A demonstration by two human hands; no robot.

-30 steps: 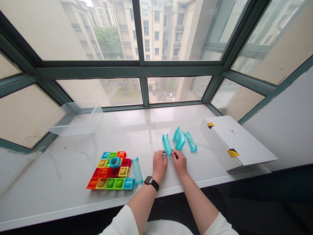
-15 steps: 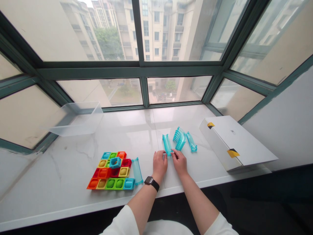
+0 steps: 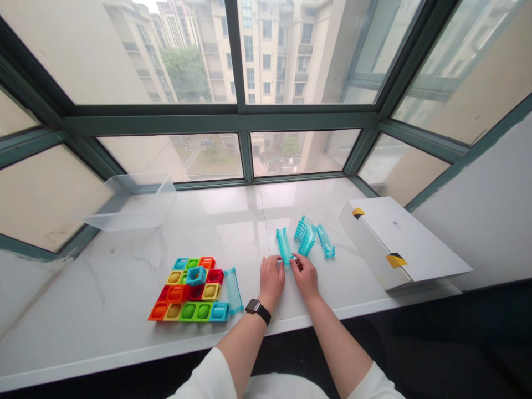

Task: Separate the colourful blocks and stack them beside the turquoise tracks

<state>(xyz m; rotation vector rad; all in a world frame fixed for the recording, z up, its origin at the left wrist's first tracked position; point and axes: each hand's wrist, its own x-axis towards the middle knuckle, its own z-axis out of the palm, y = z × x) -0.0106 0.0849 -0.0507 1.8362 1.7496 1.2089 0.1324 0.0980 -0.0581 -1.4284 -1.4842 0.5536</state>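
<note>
A straight, see-through light-blue track piece [image 3: 284,244] lies lengthwise on the white sill. At its near end, my left hand [image 3: 271,280] has its fingers bent against the left side. My right hand [image 3: 305,277] pinches the right corner of that same end; the fingertips partly hide it. Just beyond the right hand are a stack of curved light-blue track pieces [image 3: 306,235] and another straight piece [image 3: 326,241]. To the left of my watch lies one more straight track piece [image 3: 234,291], alongside colourful square blocks [image 3: 189,293] laid in rows, with a blue block [image 3: 195,275] on top.
A clear plastic bin [image 3: 124,221] stands at the back left of the marble-patterned sill [image 3: 124,343]. On the right sits a white box [image 3: 407,244] with yellow-and-black tabs. Green-framed windows [image 3: 216,122] enclose the far side.
My right fingertips have shifted very slightly at the track piece's near end. Everything else looks the same.
</note>
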